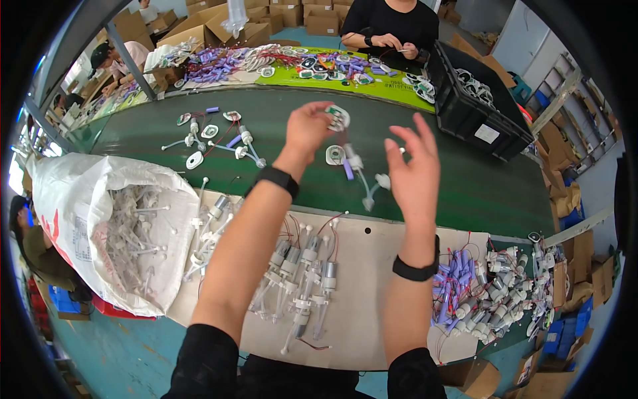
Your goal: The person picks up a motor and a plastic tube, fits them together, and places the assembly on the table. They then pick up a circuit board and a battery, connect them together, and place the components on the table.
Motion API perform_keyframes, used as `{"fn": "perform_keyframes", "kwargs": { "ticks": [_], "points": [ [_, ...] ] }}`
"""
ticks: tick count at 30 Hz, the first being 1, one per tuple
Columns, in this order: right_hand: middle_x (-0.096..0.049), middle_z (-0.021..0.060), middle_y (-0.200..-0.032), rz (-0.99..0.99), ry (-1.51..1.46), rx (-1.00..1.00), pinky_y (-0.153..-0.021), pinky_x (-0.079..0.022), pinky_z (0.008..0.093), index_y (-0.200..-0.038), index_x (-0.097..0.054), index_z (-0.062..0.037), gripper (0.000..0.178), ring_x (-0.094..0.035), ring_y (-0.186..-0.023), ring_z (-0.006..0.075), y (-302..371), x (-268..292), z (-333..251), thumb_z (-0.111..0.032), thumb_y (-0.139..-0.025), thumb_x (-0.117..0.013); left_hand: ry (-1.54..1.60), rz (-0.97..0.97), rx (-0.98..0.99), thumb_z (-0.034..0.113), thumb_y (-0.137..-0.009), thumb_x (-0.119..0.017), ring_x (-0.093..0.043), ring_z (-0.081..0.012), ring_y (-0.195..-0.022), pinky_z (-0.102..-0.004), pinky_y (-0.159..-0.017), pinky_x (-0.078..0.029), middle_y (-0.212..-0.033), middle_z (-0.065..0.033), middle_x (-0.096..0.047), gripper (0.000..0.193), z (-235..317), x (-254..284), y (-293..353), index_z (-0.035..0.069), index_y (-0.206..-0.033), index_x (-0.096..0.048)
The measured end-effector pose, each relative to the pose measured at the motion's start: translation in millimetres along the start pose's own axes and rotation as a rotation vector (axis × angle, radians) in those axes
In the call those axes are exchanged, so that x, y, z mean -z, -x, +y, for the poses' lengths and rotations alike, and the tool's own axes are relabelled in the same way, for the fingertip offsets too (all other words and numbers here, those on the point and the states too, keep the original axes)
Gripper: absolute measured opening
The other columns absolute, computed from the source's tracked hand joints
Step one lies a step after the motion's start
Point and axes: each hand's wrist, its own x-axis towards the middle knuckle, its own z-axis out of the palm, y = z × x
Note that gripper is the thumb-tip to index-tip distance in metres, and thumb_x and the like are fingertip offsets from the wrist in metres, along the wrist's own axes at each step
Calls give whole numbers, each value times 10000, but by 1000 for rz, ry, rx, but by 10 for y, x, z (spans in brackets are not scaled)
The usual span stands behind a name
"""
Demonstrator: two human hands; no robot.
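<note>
Left hand (309,130): thumb and fingers closed in a pinch on a white disc (339,118) that carries a small green board. Held clear of the belt by its rim, probably so the board and leads are not pressed on. Slight motion blur.

Right hand (417,166): open, fingers spread and pointing away from the wearer; no hold seen. Whether the thumb touches anything cannot be told.

Between and just below the hands: a motor unit (354,158) with a forked tube (369,196), and beside it a purple cell (348,169). A thin lead seems to run up to the held disc; blurred. Second disc (334,155) lies on the green belt (458,193) just below the left hand.

Left of the left hand: loose assemblies (244,143) on the belt, set apart, presumably to avoid tangling.

Nearer the wearer, on the tabletop (365,286): motor row (292,272) by the left forearm; cell heap (458,286) right of the right forearm. Likely grouped by kind, within reach.

Containers: white sack (60,199), left of the left hand, mouth open, contains clear tubes (139,233). Black crate (478,130), beyond the right hand, contains white discs (475,86).
</note>
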Motion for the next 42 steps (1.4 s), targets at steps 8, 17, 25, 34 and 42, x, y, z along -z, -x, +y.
{"fn": "perform_keyframes", "kwargs": {
  "ticks": [8, 17, 25, 34, 42],
  "points": [
    [-575, 114, -1371, 139, -203, -21, -846, -523, 303, -1104, -709, -37, 194, -663, -953, 176, -65, 593, -475, -90, -921, -671, -156, 262, 163, 16, -894, -608, -704, -219, -933, -311, -745, -602, -1133, -127, -686, 438, -449, 1252, -953, 17, -1330, -576],
    [-611, 118, -1323, 69, -150, 6, -870, -512, 306, -1060, -711, -13, 156, -655, -1027, 192, 21, 797, -791, -66, -922, -663, -747, 30, -188, 189, -935, -659, -684, -220, -940, -326, -817, -529, -1049, -139, -730, 378, 347, 1050, 188, 34, -1279, -639],
    [-680, 125, -1188, -19, -97, 66, -846, -518, 283, -1042, -710, 0, 148, -667, -993, 192, 408, 940, -1236, -57, -911, -672, -1009, 39, -911, 14, -805, -672, -587, -357, -1185, -508, -1054, -438, -1146, -160, -668, 232, 477, 481, 2176, 34, -1034, -701],
    [-701, 55, -851, -166, 264, -403, -697, -497, 269, -1074, -703, 3, 194, -630, -781, 121, 742, 2329, -709, -112, -923, -669, -922, 44, -856, -13, -845, -596, -549, -396, -1228, -551, -1120, -365, -1212, -177, -652, 297, 72, 763, 2296, 18, -1126, -686],
    [-722, 170, -912, -284, 874, -418, -761, -542, 390, -1051, -727, -44, 243, -701, -853, 304, 1464, 3203, 522, -58, -836, -616, -853, 43, -792, -30, -849, -601, -557, -370, -1223, -512, -1123, -382, -1200, -151, -662, 257, -75, 653, 2321, 19, -1080, -702]
  ]
}}
